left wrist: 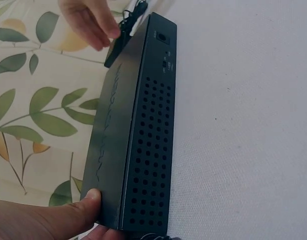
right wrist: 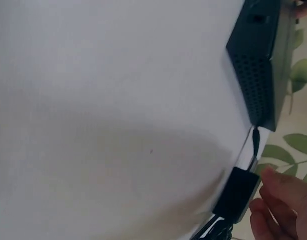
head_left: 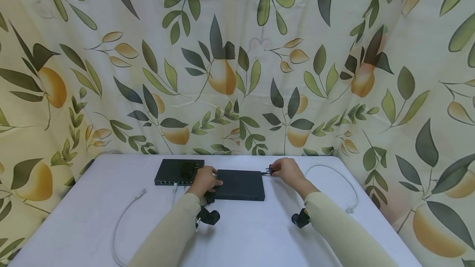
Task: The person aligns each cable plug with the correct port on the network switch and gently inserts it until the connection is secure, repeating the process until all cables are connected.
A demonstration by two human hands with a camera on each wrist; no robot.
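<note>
A flat black network switch [head_left: 240, 185] lies at mid-table, its perforated side [left wrist: 149, 150] facing me. My left hand [head_left: 205, 181] grips its left end, with the thumb [left wrist: 93, 197] on the top face. Off its right end, my right hand [head_left: 288, 171] pinches a black power adapter [right wrist: 237, 195] at the edge, fingertips partly hidden. A bundled black cord hangs from the adapter. Behind my left hand sits a second black switch [head_left: 167, 171], with a row of ports along its front. A white network cable [head_left: 175, 189] is plugged into it.
On the left of the white table [head_left: 259, 234] lies a loose white network cable [head_left: 124, 213] with a clear plug. Another white cable [head_left: 352, 184] curves along the right. A patterned curtain [head_left: 237, 73] hangs at the back and sides. Black cord lies beside my left hand.
</note>
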